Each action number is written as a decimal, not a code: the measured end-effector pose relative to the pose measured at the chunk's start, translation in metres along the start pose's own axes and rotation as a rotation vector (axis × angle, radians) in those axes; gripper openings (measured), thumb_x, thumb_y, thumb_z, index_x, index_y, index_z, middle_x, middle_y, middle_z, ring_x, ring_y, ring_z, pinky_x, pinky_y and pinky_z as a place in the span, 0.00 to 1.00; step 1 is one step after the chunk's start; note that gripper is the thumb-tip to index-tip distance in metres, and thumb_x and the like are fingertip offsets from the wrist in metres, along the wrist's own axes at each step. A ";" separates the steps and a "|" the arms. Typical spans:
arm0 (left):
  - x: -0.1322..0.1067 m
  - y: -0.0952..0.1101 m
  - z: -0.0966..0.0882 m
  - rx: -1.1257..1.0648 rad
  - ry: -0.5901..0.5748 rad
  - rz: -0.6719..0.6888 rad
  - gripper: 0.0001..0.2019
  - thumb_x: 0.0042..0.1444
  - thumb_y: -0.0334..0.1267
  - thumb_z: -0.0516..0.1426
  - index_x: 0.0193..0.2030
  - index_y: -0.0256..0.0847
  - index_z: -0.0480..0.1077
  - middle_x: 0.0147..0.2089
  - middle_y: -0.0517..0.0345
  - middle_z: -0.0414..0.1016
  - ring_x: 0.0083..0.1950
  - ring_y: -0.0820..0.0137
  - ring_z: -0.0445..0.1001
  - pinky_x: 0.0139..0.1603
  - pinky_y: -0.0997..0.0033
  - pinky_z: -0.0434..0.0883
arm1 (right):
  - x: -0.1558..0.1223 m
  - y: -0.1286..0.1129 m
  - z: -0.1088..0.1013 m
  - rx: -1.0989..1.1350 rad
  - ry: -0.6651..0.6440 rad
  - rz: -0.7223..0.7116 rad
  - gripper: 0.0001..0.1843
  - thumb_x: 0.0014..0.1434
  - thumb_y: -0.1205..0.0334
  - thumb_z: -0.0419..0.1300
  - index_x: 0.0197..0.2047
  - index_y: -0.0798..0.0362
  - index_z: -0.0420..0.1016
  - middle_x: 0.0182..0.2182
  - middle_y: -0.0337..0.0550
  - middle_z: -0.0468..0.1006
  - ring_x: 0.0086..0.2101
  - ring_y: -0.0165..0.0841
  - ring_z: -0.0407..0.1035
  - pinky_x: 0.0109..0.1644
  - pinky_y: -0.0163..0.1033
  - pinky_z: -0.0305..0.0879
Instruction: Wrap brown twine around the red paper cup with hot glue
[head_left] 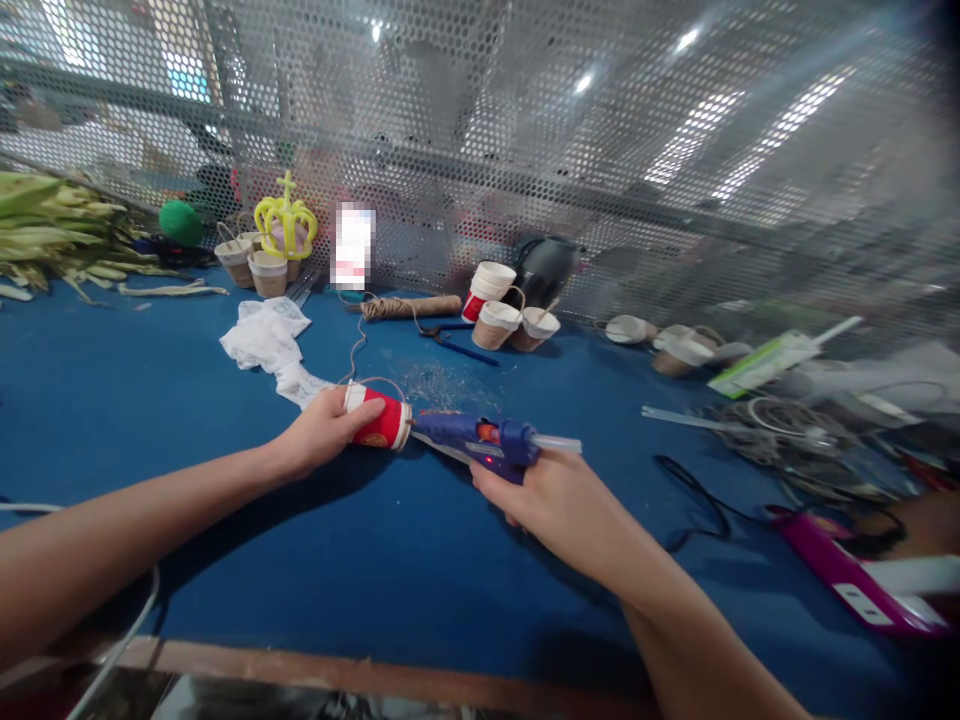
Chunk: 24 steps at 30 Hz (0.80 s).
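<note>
Holding red cup (pixel 384 428) in left hand (pixel 326 430), just left of glue gun (pixel 456 432); gripping the latter in right hand (pixel 562 500). Seemingly not yet covered, unlike already brown-clad cups (pixel 495 330) beyond glue gun.

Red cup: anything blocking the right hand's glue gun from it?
Nothing visible. The right hand holds the glue gun with its nozzle right at the end of the red cup, which the left hand grips. Whether they touch is unclear.
</note>
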<state>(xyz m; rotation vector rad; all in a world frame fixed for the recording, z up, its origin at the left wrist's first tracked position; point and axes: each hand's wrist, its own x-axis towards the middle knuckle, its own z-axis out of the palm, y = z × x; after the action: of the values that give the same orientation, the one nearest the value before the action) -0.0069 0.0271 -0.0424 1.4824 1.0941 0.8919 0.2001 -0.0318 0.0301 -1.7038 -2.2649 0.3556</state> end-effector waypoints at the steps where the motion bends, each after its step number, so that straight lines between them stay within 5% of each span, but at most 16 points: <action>1: 0.000 0.000 0.000 -0.011 -0.002 -0.001 0.15 0.52 0.48 0.51 0.30 0.36 0.66 0.26 0.58 0.70 0.27 0.73 0.65 0.30 0.73 0.62 | -0.001 0.000 0.000 -0.004 -0.006 -0.016 0.17 0.53 0.65 0.50 0.14 0.50 0.58 0.11 0.35 0.64 0.16 0.28 0.59 0.22 0.35 0.56; 14: -0.001 0.004 0.001 -0.078 0.006 -0.026 0.15 0.50 0.48 0.53 0.29 0.36 0.66 0.26 0.59 0.70 0.27 0.73 0.65 0.30 0.74 0.61 | -0.005 -0.004 -0.001 0.047 0.005 -0.019 0.15 0.52 0.66 0.49 0.16 0.50 0.55 0.11 0.34 0.62 0.15 0.26 0.57 0.21 0.34 0.54; 24: -0.003 0.005 0.001 -0.041 0.014 -0.002 0.15 0.51 0.48 0.52 0.29 0.35 0.67 0.26 0.58 0.70 0.27 0.74 0.64 0.29 0.74 0.61 | -0.004 0.002 -0.010 0.287 -0.018 0.176 0.14 0.52 0.57 0.55 0.19 0.52 0.63 0.11 0.34 0.66 0.14 0.27 0.61 0.19 0.33 0.59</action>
<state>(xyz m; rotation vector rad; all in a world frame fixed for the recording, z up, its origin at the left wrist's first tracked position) -0.0062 0.0242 -0.0376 1.4432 1.0808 0.9199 0.2064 -0.0350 0.0388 -1.7534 -1.9653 0.7008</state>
